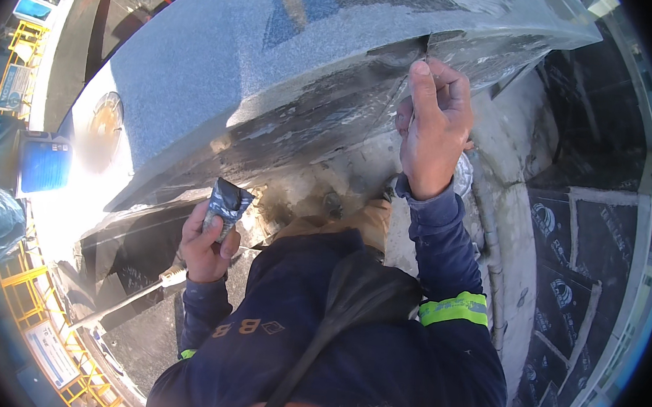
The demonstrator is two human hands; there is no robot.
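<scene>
My left hand (205,254) is closed round a small crumpled packet (226,209), silvery blue and grey with a black patch near its top. It is held in front of my body, below the edge of the slab. My right hand (437,124) is raised to the underside edge of a large pale grey speckled stone slab (198,79). Its thumb and fingers are pinched together at that edge. A thin dark sliver shows just above the fingertips, and I cannot tell whether it is held or is part of the edge.
A long rod with a pale handle (172,276) lies beyond my left forearm. At the left stand a blue box (44,166) and yellow railings (17,282). The slab has a round recess (107,129). Dark printed sheeting (566,261) and a pale pipe (491,247) run along the right.
</scene>
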